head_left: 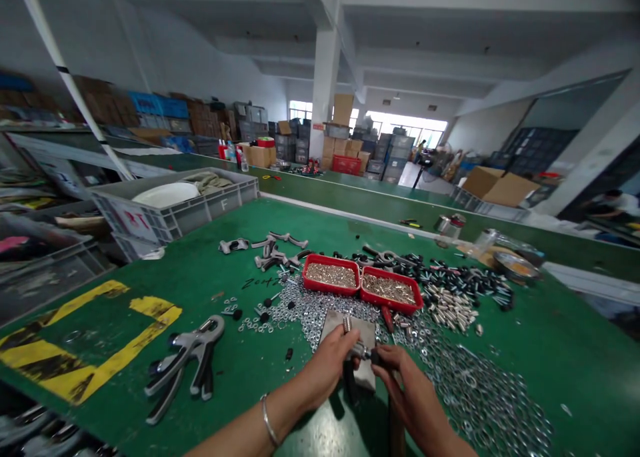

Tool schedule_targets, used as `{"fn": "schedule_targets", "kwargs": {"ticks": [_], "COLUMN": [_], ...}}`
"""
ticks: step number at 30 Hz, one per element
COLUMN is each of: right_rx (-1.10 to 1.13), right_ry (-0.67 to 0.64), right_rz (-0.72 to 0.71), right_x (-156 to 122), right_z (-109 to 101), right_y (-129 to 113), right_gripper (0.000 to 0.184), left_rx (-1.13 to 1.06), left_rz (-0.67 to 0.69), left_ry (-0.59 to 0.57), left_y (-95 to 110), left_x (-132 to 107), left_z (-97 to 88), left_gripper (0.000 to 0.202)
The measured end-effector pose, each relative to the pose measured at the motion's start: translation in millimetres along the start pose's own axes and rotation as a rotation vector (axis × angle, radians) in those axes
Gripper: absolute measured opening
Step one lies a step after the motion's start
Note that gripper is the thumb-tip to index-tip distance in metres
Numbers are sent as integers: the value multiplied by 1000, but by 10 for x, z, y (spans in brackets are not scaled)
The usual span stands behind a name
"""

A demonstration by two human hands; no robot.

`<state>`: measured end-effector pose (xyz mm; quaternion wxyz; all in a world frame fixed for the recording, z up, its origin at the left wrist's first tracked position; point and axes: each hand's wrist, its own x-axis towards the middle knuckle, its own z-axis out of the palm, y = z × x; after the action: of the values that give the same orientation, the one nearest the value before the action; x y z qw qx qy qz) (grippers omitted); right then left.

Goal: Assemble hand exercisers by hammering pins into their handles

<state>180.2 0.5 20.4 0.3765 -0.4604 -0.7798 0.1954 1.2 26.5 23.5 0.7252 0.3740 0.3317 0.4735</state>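
Note:
My left hand (330,362), a bangle on its wrist, is closed round a grey metal handle piece (356,352) with a dark lower arm. A ribbed, spring-like metal part (347,323) sticks up beyond my thumb. My right hand (413,390) pinches a black-knobbed screw (375,356) at the right side of that piece; whether it is threaded in cannot be seen. Both hands are over a flat metal plate (369,330). A brown handle-like bar (397,424) lies beneath my right hand, mostly hidden. Left of my hands lie grey handle pieces with black grips (189,357).
Two red trays (361,280) of small metal parts stand beyond the plate, near a red-handled screwdriver (387,318). Loose nuts (310,310), washers and rings (480,384), metal cylinders (450,308) and black-knobbed screws (465,280) cover the right side. A grey crate (175,220) stands back left.

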Motion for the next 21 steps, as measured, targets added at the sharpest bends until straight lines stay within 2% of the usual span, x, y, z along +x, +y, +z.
{"fn": "schedule_targets", "kwargs": {"ticks": [2, 3, 6, 8, 9, 11, 13, 16, 18, 19, 21], "right_rx": [39, 84, 420, 706, 792, 836, 885, 1036, 931, 798, 427], "right_ry": [-21, -20, -46, -136, -172, -179, -200, -389, -495, -504, -423], "right_rz": [-7, 34, 334, 550, 612, 654, 713, 890, 907, 852, 643], "right_x": [44, 70, 155, 202, 219, 238, 245, 249, 247, 242, 225], "right_z": [-15, -12, 42, 100, 129, 172, 194, 204, 211, 216, 229], "right_y": [-38, -71, -199, -273, -300, -336, -356, -359, -327, -299, -226], "right_gripper": [13, 14, 26, 37, 40, 44, 48, 57, 68, 71, 68], "left_rx": [104, 175, 468, 646, 710, 782, 822, 854, 815, 776, 692], "left_rz": [15, 41, 194, 301, 339, 390, 425, 427, 386, 359, 307], "left_ry": [-24, -15, 97, 167, 184, 158, 78, -26, -32, -23, 5], "left_y": [69, 95, 124, 105, 91, 65, 58, 69, 62, 49, 7], "left_x": [-14, -12, 28, 73, 93, 121, 127, 124, 131, 137, 147], "left_z": [-8, -15, -51, -93, -119, -172, -224, -300, -354, -382, -431], "left_gripper": [38, 37, 34, 30, 29, 26, 24, 24, 26, 27, 28]}}
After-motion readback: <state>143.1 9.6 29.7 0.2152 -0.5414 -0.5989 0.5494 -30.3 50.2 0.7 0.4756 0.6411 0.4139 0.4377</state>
